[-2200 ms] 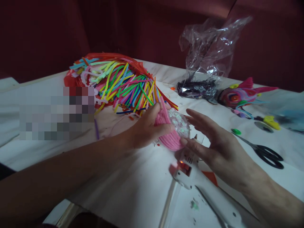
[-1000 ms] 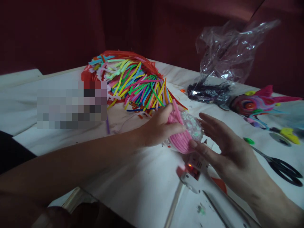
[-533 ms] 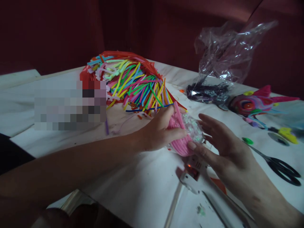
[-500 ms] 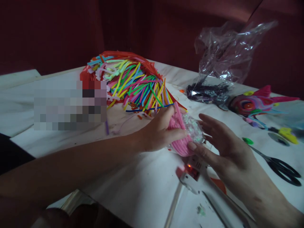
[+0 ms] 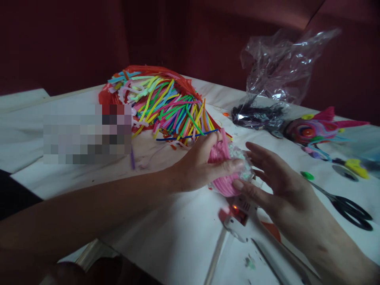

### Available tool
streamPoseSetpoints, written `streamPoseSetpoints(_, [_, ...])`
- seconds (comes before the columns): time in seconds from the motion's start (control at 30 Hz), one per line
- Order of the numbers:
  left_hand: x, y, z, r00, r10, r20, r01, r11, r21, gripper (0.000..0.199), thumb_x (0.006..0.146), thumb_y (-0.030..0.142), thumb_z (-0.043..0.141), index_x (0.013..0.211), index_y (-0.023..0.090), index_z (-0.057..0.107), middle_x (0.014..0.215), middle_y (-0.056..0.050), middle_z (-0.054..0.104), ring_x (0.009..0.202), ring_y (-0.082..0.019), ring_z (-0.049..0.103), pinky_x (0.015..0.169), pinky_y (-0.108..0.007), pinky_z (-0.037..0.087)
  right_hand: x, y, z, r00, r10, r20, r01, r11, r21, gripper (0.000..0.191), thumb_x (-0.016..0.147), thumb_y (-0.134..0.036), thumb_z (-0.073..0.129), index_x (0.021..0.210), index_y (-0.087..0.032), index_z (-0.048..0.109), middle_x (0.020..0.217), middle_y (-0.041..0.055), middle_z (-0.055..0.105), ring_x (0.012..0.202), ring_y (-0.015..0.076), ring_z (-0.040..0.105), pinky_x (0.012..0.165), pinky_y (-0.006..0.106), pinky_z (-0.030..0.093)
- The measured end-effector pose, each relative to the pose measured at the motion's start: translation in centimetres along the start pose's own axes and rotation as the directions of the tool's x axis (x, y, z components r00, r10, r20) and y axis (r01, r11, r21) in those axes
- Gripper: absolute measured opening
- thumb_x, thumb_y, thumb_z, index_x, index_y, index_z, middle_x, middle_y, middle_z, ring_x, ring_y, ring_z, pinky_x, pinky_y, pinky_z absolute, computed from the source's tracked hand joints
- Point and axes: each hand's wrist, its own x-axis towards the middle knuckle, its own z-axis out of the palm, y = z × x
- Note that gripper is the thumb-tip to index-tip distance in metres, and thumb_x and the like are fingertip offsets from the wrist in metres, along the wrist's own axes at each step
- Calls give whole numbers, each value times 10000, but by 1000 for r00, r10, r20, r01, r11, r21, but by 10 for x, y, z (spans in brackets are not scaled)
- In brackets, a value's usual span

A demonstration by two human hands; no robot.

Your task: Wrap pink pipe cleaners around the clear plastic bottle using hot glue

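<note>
— Dark red cloth point(image 5: 65, 43) hangs behind a pale, marbled worktop point(image 5: 172, 229). What are the hands doing?

— Holding a ball wrapped in pink strands point(image 5: 225, 187), up off the worktop, just above a white glue gun point(image 5: 236, 227). The left hand point(image 5: 204, 162) comes in from the side and pinches it, thumb laid straight across the front and the other fingers mostly hidden behind

— And the right?

— The right hand point(image 5: 276, 186) is half curled, its fingers spread, the thumb tip against the ball's lower edge. I can't tell whether the fingers behind are touching it

— Any writing?

— Only dark marks on the glue gun, too small to read, beside its orange light. A pixelated patch hides part of the left side, next to the heap of coloured pipe cleaners point(image 5: 169, 107)

— What's changed since half a second ago?

— The left thumb: its tip was at the edge of the pink, and now it reaches onto the ball's glittery, clear side. The black-handled scissors point(image 5: 352, 211) haven't moved on the worktop
</note>
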Motion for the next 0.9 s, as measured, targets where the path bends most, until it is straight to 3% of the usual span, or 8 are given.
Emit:
streamPoseSetpoints(0.2, [1, 0, 5, 993, -16, -117, 11, 999, -40, 249, 770, 365, 559, 912, 180, 472, 848, -11, 527, 803, -171, 526, 685, -283, 430, 4, -7, 2, 999, 26, -36, -24, 997, 67, 592, 888, -344, 649, 1294, -35, 349, 1162, 79, 309, 1059, 105, 386, 842, -25, 416])
streamPoseSetpoints(0.53, [4, -1, 7, 990, -70, -123, 59, 994, -95, 271, 769, 314, 557, 984, 169, 480, 920, -21, 539, 863, -171, 534, 756, -285, 442, 7, -11, 1, 996, 76, -55, -70, 992, 105, 648, 834, -345, 669, 1284, -8, 347, 1157, 77, 314, 1040, 94, 401, 807, -41, 430])
streamPoseSetpoints(0.73, [2, -1, 6, 996, -43, -83, 37, 996, -76, 296, 803, 327, 532, 1041, 168, 457, 970, -42, 543, 904, -181, 537, 815, -308, 442, 4, -11, 4, 993, 92, -73, -83, 989, 125, 645, 858, -351, 669, 1317, -32, 348, 1171, 64, 303, 1123, 127, 318, 751, -10, 476])
streamPoseSetpoints(0.9, [-2, -1, 9, 996, 21, -90, -19, 1000, 25, 337, 809, 334, 537, 1085, 164, 445, 1058, -73, 530, 993, -207, 519, 870, -332, 424, -2, -9, 4, 993, 78, -89, -63, 986, 156, 560, 924, -324, 640, 1344, -76, 366, 1173, 56, 301, 1107, 126, 337, 890, 18, 415])
